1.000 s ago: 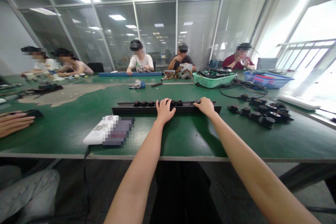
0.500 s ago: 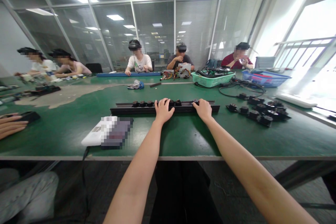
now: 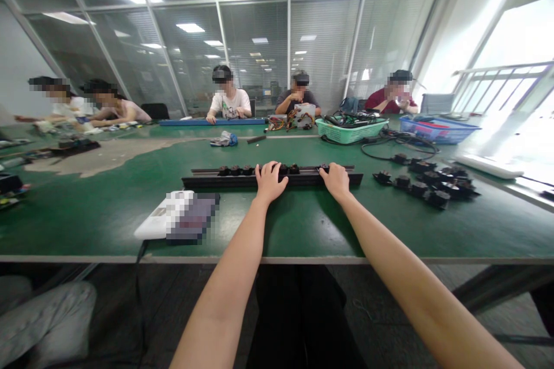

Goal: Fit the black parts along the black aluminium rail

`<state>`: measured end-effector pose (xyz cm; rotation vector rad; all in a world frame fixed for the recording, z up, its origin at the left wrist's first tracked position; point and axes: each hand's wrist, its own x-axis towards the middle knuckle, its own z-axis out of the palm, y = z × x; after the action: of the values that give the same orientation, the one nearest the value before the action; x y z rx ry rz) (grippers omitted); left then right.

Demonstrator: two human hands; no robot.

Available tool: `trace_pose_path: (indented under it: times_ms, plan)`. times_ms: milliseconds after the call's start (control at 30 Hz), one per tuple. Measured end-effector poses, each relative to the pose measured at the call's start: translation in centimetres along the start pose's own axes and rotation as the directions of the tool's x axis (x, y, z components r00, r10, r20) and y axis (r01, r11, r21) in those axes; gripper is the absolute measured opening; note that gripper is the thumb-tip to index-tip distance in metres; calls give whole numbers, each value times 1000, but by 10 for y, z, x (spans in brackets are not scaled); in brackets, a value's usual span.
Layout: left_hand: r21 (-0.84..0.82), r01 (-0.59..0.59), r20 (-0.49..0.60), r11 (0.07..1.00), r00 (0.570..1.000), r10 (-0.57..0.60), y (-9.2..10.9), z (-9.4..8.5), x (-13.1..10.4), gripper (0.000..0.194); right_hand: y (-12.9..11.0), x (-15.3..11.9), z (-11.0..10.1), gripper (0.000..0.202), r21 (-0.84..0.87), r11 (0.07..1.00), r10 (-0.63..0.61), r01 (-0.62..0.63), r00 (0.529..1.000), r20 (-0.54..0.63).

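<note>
A long black rail (image 3: 225,183) lies across the green table in front of me, with several small black socket-like modules (image 3: 235,170) seated along its channel. My left hand (image 3: 270,181) is laid over the middle of the rail, its fingers curled across the top and far side. Toward the right end, my right hand (image 3: 336,180) pinches a small black module (image 3: 322,168) at the channel between thumb and fingers. The fingertips of both hands are partly hidden behind the rail and modules.
Loose black modules (image 3: 419,188) lie in a group at right. A white device and dark pad (image 3: 186,218) sit at front left. Farther back are a cloth (image 3: 224,139), a green basket (image 3: 351,131) with cables and a blue basket (image 3: 439,130). Several people sit around the table.
Another person's hand and the dark object by it at the left edge are gone from there; other parts show at that edge now. My hands and the rail have hardly moved.
</note>
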<state>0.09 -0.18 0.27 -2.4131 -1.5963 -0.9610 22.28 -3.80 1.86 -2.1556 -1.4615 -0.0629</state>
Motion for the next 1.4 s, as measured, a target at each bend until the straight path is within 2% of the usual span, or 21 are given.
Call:
trace_pose_path:
  times_ms: [433,633,1400]
  plan:
    - [6,4,11,1000,1000,-4,0,-1,-1,52,2,1,-10,39,9,997,71,-71,997,29]
    - [10,4,15,1000,1000,-4,0,-2,-1,52,0,-2,-12,39,-40,999,34,-34,999,12]
    - [10,1,14,1000,1000,-1,0,-2,0,52,2,-3,-14,42,-103,993,56,-57,998,-11]
